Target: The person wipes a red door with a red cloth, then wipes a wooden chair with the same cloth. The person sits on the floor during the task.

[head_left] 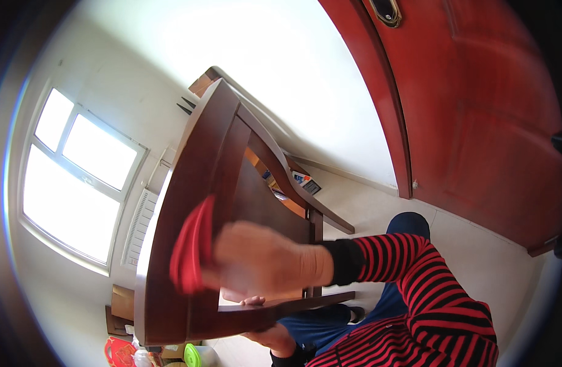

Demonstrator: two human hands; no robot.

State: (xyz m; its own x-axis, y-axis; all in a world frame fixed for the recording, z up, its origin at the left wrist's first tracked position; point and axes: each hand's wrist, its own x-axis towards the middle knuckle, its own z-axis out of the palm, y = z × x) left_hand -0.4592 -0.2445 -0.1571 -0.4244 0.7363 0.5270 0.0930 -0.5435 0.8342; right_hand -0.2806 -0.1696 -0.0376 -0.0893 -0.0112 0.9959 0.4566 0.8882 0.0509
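A dark brown wooden chair [203,151] stands tilted before me, its broad top rail at the left and its legs towards the floor on the right. My right hand [262,261], somewhat blurred, grips a folded red cloth [193,252] against the flat face of the chair's back. Lower down, my left hand [274,338] holds the chair's side post from below. Its fingertips show over the post's edge, while the rest of the grip is hidden behind the wood.
A red door [482,114] with a handle plate is at the upper right. Behind the chair are a white wall, a window [79,179] and a radiator [138,225]. A bottle [306,182] stands on the tiled floor; boxes and a green-lidded container [193,355] lie at the lower left.
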